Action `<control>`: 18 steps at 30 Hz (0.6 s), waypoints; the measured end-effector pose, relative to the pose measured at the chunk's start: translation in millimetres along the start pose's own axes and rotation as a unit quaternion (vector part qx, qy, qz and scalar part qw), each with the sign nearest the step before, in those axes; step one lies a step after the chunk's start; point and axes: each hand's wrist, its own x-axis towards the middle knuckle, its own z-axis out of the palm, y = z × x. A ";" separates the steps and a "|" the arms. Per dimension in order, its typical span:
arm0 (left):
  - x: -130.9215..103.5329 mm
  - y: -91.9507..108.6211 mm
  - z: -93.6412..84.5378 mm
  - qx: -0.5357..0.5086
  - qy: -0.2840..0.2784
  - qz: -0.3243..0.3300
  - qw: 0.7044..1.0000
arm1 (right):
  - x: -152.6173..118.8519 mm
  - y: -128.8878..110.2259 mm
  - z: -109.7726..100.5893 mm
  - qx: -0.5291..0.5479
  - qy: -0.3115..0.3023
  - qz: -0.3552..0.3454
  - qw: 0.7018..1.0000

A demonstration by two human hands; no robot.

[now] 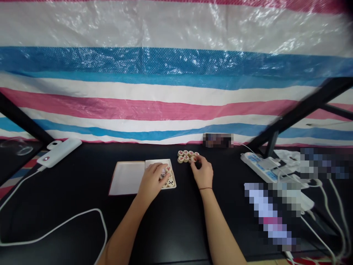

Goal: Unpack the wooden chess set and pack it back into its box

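Note:
My left hand (151,180) reaches into a white box (173,165), its thumb and fingers closed round a round wooden Chinese chess piece. A red-marked Chinese chess piece (168,169) shows at the fingertips, and a black-marked one (171,182) lies among others in the box. The palm hides the left part of the box. To the right, my right hand (203,172) pinches a red-marked chess piece (193,159) at the near right end of a small group. That group of red-marked chess pieces (185,153) stands in two short rows on the black table.
The box's opened lid (127,178) lies flat at its left. A white device (59,152) with a cable (79,213) is at the far left. A power strip (259,167) with plugs and cables lines the right. A striped plastic sheet (165,110) hangs behind the black table (171,228).

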 end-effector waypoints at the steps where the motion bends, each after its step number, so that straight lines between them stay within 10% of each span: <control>1: -0.1 0.6 -0.4 -0.002 -0.003 0.000 1.000 | 0.0 2.9 2.4 -0.012 -0.007 -0.003 1.000; 18: -10.4 -32.4 -30.9 0.034 0.038 -0.027 0.998 | -2.3 8.0 12.4 -0.068 -0.035 -0.001 0.997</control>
